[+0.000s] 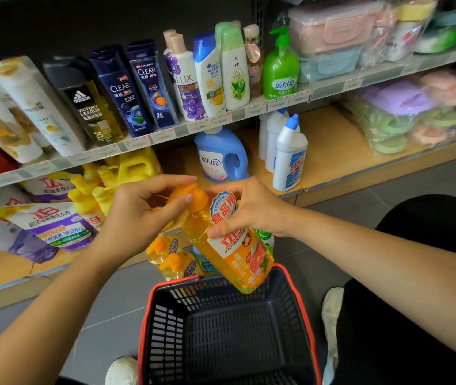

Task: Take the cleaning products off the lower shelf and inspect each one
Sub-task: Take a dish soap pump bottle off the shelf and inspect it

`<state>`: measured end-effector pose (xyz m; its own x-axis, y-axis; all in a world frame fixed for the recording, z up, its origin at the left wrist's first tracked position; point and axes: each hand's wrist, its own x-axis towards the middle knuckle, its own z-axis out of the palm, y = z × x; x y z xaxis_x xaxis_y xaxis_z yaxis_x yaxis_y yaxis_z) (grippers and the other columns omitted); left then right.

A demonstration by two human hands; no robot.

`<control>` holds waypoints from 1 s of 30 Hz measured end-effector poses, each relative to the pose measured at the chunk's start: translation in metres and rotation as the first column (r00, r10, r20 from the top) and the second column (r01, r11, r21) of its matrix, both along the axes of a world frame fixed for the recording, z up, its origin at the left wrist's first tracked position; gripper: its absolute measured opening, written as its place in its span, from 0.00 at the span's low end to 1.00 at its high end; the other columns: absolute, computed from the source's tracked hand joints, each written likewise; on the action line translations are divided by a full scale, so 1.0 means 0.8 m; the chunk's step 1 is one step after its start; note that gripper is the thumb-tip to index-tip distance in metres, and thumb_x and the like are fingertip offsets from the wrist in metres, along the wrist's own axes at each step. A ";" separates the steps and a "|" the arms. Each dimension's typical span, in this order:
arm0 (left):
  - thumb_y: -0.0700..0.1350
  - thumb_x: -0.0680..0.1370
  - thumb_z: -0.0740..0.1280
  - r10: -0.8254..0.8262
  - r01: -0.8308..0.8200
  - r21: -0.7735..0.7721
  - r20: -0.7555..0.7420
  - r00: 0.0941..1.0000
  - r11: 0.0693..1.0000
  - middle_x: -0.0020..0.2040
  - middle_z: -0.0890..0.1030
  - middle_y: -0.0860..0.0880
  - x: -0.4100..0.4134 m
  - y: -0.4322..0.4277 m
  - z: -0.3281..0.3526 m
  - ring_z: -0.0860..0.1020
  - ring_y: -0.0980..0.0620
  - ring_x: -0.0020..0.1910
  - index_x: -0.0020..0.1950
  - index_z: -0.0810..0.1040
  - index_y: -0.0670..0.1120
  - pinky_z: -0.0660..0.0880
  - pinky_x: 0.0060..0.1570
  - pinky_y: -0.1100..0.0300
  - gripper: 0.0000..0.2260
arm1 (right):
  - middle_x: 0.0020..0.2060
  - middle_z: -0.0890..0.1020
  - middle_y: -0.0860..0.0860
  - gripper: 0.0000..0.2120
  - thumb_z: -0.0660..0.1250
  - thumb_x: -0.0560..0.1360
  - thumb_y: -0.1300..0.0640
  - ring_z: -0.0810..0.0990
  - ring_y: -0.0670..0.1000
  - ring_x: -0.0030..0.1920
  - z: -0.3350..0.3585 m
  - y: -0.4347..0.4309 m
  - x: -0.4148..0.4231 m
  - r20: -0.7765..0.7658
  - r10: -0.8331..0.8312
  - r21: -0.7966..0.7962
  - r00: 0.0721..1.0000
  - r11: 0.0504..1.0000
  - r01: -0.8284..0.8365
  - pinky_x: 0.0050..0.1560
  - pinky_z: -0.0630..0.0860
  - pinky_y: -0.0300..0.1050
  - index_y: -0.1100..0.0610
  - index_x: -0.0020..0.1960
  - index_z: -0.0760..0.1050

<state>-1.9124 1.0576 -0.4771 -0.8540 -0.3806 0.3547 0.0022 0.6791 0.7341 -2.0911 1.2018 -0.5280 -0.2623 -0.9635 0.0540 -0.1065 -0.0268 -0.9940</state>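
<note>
Basket (235, 337) sat nearest us, and above its far rim we held the tilted dish-soap bottle (238, 257). Slippage looked the main risk: twisting the pump cap (190, 197) could loosen our hold or spill soap. Our right hand (249, 209) curled round the bottle's shoulder; our left hand (138, 215) pinched the cap. Beyond, a blue detergent jug (221, 157) stood on the lower shelf (329, 151).

Both bare forearms reach forward and meet mid-scene; left hand (140, 215) pinches the bottle (235, 254) at its pump, right hand (249, 209) grips its shoulder.
</note>
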 end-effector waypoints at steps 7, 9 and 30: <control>0.44 0.74 0.74 -0.084 0.085 0.203 -0.015 0.996 0.975 0.56 0.85 0.53 -0.001 0.000 -0.006 0.83 0.54 0.57 0.64 0.79 0.52 0.82 0.49 0.62 0.19 | 0.51 0.87 0.51 0.26 0.83 0.64 0.60 0.86 0.52 0.53 0.003 -0.002 -0.001 0.031 0.005 0.007 1.000 1.000 -0.006 0.51 0.82 0.43 0.55 0.61 0.81; 0.42 0.74 0.73 -0.119 0.119 0.255 -0.019 0.993 0.959 0.57 0.84 0.53 -0.003 0.001 -0.008 0.83 0.54 0.58 0.67 0.77 0.48 0.81 0.49 0.63 0.21 | 0.51 0.87 0.52 0.27 0.82 0.65 0.62 0.86 0.53 0.53 0.003 -0.003 -0.003 0.049 0.002 0.010 0.999 1.000 -0.003 0.51 0.82 0.43 0.57 0.62 0.81; 0.53 0.81 0.65 0.002 -0.013 0.526 0.022 1.000 0.851 0.62 0.83 0.55 -0.005 0.004 -0.047 0.80 0.53 0.63 0.65 0.79 0.56 0.78 0.62 0.53 0.14 | 0.50 0.87 0.57 0.28 0.83 0.59 0.54 0.86 0.57 0.54 0.009 -0.006 -0.011 0.161 -0.154 0.007 0.975 0.988 0.155 0.56 0.82 0.53 0.58 0.57 0.82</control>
<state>-1.9160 1.0609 -0.5150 -0.8551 -0.5118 0.0832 -0.0193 0.1916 0.9813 -2.1001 1.1973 -0.5208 -0.4137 -0.9104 0.0042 0.0516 -0.0280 -0.9983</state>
